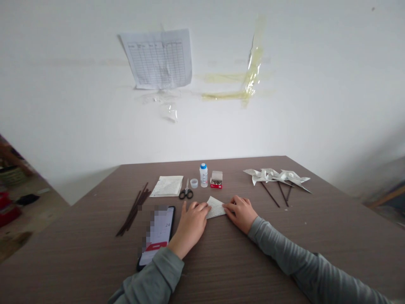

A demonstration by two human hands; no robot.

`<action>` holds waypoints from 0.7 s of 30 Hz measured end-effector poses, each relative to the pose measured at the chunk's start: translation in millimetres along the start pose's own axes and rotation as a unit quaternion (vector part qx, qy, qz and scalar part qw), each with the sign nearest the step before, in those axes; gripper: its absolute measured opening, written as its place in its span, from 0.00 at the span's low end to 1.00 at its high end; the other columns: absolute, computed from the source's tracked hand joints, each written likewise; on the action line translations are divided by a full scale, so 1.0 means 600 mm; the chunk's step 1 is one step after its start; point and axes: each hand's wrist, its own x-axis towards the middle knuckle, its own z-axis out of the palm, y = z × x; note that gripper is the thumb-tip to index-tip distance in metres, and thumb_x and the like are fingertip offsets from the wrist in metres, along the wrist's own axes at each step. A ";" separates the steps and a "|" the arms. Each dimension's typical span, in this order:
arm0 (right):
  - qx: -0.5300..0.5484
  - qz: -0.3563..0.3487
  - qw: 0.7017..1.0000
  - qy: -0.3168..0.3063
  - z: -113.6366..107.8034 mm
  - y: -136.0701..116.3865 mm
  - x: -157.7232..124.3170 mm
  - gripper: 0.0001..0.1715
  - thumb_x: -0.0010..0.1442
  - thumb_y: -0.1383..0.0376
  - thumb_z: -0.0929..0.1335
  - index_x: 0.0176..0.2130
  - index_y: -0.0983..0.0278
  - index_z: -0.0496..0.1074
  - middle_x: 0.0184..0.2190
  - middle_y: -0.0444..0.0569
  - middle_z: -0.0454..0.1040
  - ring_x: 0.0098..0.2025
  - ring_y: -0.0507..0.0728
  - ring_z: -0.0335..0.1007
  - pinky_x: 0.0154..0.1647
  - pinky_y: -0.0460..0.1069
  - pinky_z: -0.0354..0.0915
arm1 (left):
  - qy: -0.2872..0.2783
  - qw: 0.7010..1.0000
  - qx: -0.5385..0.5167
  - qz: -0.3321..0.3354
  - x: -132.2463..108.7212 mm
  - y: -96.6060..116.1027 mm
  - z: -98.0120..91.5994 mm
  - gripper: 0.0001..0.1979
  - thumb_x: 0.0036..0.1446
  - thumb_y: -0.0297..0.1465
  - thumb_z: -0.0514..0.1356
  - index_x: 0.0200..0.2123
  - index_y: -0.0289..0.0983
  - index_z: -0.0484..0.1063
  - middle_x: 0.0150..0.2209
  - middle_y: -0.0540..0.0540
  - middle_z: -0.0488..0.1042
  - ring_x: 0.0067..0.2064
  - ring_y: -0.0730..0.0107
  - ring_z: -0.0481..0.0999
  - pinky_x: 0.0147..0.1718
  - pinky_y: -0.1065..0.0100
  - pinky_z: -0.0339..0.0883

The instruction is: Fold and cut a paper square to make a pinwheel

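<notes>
The left hand (191, 221) and right hand (241, 213) rest fingers on a folded paper (216, 207), grip unclear, with finished pinwheels (275, 177) at the worktop (319, 219)'s far right and loose sticks (134, 210) left.

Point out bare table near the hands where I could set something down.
Bare tabletop lies right of the right hand, below the paper pinwheels; another patch lies below the folded paper. It's crowded left of and beyond the left hand, with the scissors, blue-capped bottle and phone.

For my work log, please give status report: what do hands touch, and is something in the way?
Left hand, right hand on opposite edges of white paper. Phone close beside left hand. Scissors ahead of hands.
</notes>
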 end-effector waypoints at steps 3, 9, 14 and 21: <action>-0.004 0.003 1.000 -0.017 0.000 -0.001 0.000 0.12 0.81 0.63 0.79 0.54 0.51 0.99 0.46 0.52 0.86 0.49 0.67 0.85 0.62 0.63 0.80 | 0.009 1.000 -0.006 -0.015 0.005 0.007 -0.005 0.25 0.80 0.21 0.65 0.63 0.51 0.95 0.70 0.40 0.94 0.72 0.38 0.86 0.83 0.26 0.71; -0.012 -0.005 1.000 -0.015 0.008 0.006 -0.002 0.15 0.83 0.63 0.77 0.58 0.53 0.98 0.48 0.53 0.87 0.51 0.67 0.86 0.62 0.63 0.81 | 0.004 0.999 -0.016 -0.035 0.010 0.019 -0.006 0.22 0.81 0.21 0.67 0.62 0.50 0.96 0.73 0.41 0.93 0.78 0.34 0.85 0.86 0.18 0.66; -0.001 -0.017 1.000 0.014 0.012 0.010 -0.003 0.13 0.79 0.63 0.79 0.54 0.49 0.98 0.44 0.52 0.85 0.48 0.68 0.85 0.57 0.62 0.81 | 0.026 0.999 -0.016 -0.034 0.007 0.015 0.005 0.23 0.81 0.21 0.67 0.64 0.51 0.96 0.73 0.40 0.93 0.78 0.33 0.86 0.87 0.14 0.64; -0.006 0.001 1.000 -0.001 0.010 0.007 -0.002 0.13 0.80 0.65 0.80 0.56 0.52 0.99 0.46 0.54 0.87 0.50 0.68 0.87 0.59 0.63 0.82 | 0.021 0.999 -0.008 -0.041 0.007 0.015 0.006 0.23 0.82 0.22 0.67 0.65 0.51 0.96 0.73 0.40 0.93 0.78 0.32 0.87 0.87 0.12 0.63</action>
